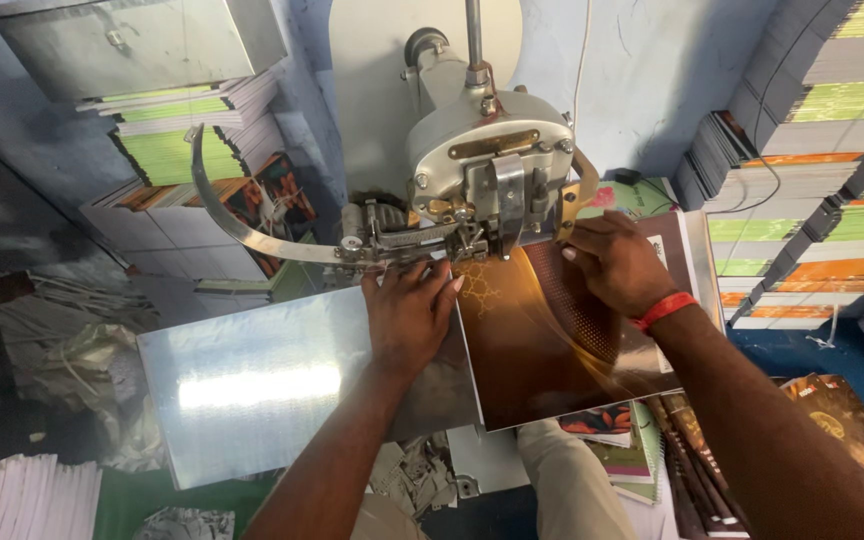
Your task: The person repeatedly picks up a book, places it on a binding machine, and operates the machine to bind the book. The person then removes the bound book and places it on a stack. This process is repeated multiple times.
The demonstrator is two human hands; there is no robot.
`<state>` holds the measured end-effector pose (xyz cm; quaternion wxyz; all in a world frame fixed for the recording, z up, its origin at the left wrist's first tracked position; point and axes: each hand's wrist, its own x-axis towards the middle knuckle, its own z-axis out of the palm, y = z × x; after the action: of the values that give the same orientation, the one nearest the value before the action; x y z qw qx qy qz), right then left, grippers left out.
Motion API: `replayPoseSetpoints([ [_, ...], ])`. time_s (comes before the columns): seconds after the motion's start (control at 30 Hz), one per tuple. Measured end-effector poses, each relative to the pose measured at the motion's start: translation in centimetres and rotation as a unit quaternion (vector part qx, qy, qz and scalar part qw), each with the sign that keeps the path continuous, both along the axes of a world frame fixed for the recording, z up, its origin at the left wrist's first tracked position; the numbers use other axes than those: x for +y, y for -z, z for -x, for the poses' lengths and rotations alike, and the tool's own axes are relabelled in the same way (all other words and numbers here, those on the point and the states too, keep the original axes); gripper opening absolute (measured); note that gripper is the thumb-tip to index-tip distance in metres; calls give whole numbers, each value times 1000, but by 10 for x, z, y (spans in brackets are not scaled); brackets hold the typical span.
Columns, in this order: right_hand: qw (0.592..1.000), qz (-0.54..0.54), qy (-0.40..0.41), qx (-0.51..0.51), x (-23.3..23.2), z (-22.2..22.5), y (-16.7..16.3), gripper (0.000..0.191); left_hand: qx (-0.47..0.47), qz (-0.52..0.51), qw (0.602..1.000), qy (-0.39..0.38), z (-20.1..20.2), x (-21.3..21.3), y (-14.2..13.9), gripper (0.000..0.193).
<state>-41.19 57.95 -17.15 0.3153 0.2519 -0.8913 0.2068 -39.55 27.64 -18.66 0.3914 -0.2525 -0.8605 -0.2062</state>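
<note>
Both hands press a brown, glossy-covered booklet (552, 330) flat under the head of a grey metal stitching machine (487, 165). The booklet lies on the machine's shiny steel counter (252, 385), its upper edge tucked right beneath the head.

Left hand (410, 312): palm down, fingers spread, flat on the booklet's left edge where it meets the steel. Grip open, holding nothing, only pressing.

Right hand (612, 262): fingertips bent onto the booklet's upper right part, close beside the machine head; red band at the wrist. I cannot tell whether the fingers pinch the edge or just bear down.

To do this well, I judge: keep the spine line square to the head, hold the cover taut between the two hands so it cannot creep, and keep fingertips clear of the stitching point, as the right hand sits very near it.

Materials: cover slick, coated, with an orange glow pattern and fine dots; likely slides easily on steel. Counter polished, throwing glare. Machine head cast metal, rounded, with a brass plate; a curved steel band (242, 225) sweeps off to its left.

Around: stacks of green and orange books (812, 170) against the wall at right, more printed covers (632, 445) below the counter, paper scraps on the floor.
</note>
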Motion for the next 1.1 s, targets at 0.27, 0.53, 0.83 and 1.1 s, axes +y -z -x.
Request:
replayPoseSetpoints([
  [0.27, 992, -64, -12, -110, 20, 3, -17, 33, 3, -1, 1000, -3, -6, 9, 2, 29],
  [0.53, 941, -240, 120, -205, 63, -7, -36, 67, 16, 52, 999, 4, -23, 21, 3, 40],
  [0.83, 801, -392, 404, -205, 167, -70, -87, 40, 9, 67, 998, 6, -30, 24, 2, 42],
  [1.1, 763, -326, 528, -180, 229, -122, -108, 42, 35, 77, 996, -6, -37, 33, 6, 40],
])
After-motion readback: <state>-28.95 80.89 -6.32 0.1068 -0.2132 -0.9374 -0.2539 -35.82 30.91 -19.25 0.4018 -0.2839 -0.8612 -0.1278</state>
